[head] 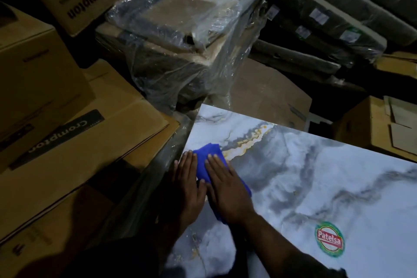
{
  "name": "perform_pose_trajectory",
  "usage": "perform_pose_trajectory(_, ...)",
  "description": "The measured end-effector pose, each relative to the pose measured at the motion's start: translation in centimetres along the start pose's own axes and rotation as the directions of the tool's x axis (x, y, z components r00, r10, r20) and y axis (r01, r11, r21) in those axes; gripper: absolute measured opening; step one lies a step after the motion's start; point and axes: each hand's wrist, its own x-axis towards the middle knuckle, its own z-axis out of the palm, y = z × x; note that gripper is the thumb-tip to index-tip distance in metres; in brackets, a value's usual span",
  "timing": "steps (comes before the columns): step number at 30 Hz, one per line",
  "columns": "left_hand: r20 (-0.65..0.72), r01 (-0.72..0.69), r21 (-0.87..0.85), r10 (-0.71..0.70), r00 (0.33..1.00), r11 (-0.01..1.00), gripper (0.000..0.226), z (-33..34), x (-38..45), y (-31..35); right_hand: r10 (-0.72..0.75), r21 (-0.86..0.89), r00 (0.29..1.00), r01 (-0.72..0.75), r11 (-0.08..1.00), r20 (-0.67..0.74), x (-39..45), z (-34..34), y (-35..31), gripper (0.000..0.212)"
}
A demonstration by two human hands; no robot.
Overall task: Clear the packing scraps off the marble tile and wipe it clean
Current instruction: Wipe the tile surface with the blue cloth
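Both hands flat on the cloth (206, 160) here, fingers straight and laid out, nothing pinched or curled. Right hand (228, 189) sits on top of the blue cloth and covers most of it, pressing it down onto the tile (316, 176). Left hand (188, 184) is right beside it, thumbs nearly touching, with its fingertips on the cloth's left edge and the rest of the palm lying along the tile's left border. I can see blue sticking out past the fingertips at the top and a bit more by my right wrist.

The cloth is near the tile's top left corner, just beside the gold and grey vein that runs diagonally across the marble pattern. Lower right on the tile there's a round green and red sticker (330, 242) that reads Patelsa, well apart from the hands.

Around the tile it's pretty dim. Left side is stacked cardboard boxes (67, 142) printed Crompton. Straight behind the tile's corner there's a bundle in crinkly clear plastic wrap (180, 40), one loose end hanging down to the tile's far edge. Top right has dark wrapped packs (327, 18) piled with small labels on them, and another open box (383, 128) at far right.
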Motion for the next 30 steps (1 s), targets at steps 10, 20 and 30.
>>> perform_pose_trajectory(10, 0.209, 0.014, 0.233, -0.064, 0.976, 0.972, 0.067, 0.5, 0.1, -0.1, 0.599, -0.117, 0.782, -0.620, 0.775, -0.175, 4.9, -3.0, 10.1, 0.062)
perform_pose_trajectory(20, 0.154, 0.024, 0.031, -0.028, 0.988, 0.999, 0.074, 0.2, 0.3, 0.1, 0.249, -0.115, 0.967, -0.242, 0.963, 0.048, 16.2, -1.0, 5.3, 0.064)
perform_pose_trajectory(30, -0.120, -0.039, -0.157, 0.020, 0.993, 0.987, 0.058, -1.3, 0.2, 1.2, -0.225, -0.054, 0.960, 0.237, 0.970, 0.169, 5.6, 0.4, -0.7, 0.061)
